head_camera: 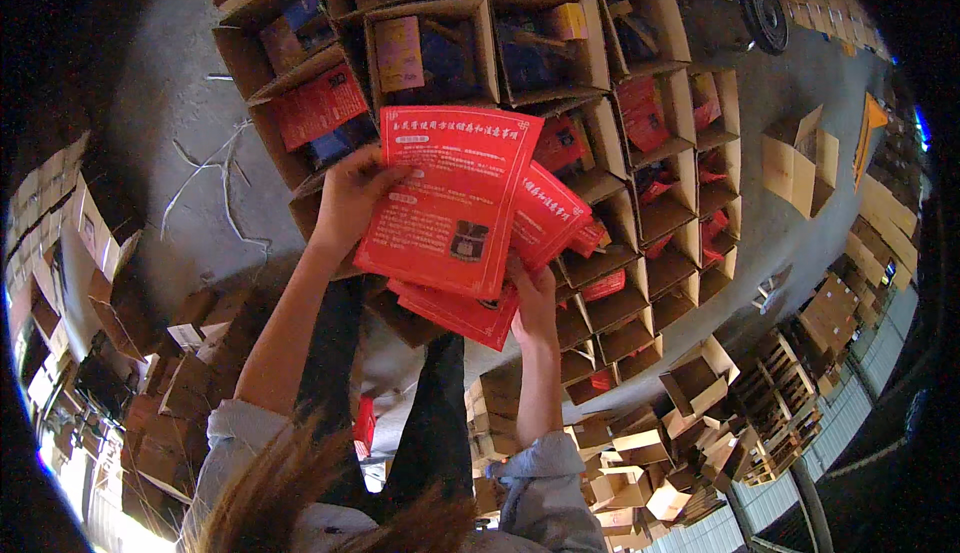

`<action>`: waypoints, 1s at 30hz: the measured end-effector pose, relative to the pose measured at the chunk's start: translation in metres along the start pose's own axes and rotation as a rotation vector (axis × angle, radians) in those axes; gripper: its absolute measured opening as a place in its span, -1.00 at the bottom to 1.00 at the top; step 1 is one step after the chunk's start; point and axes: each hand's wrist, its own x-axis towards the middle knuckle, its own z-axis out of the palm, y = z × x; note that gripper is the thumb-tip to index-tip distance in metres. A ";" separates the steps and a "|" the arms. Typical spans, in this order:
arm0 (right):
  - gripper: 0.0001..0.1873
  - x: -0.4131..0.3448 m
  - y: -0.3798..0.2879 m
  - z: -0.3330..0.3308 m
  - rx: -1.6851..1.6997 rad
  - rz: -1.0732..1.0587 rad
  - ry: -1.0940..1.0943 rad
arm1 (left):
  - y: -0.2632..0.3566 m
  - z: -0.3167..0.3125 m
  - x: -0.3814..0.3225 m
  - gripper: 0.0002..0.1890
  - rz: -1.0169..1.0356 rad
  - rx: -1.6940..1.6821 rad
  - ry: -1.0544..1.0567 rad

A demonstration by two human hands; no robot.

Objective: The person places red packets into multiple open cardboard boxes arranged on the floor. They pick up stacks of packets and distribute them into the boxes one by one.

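Observation:
A red printed leaflet with white writing and a small dark picture is pinched at its left edge by my left hand. My right hand grips more red leaflets, fanned out behind and below the first one. Under both hands stand rows of open cardboard boxes. In one box at the left, a red leaflet lies over a blue item. Several boxes on the right also hold red leaflets. Two boxes ahead contain dark blue contents and yellow packets.
Pale strapping lies on the concrete floor at the left. An open carton stands apart on the right. Wooden pallets and piled empty cartons are at the lower right. A black wheel shows at the upper right.

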 end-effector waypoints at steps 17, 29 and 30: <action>-0.58 -0.002 -0.020 -0.027 0.054 -0.089 0.049 | 0.022 0.009 -0.003 -0.81 0.134 0.176 -0.369; -0.53 0.003 -0.005 -0.022 0.127 -0.128 0.149 | -0.047 -0.010 0.151 -0.77 0.589 0.311 0.366; -0.53 0.004 -0.002 -0.024 0.093 -0.148 0.147 | -0.058 -0.010 0.155 -0.76 0.545 0.419 0.324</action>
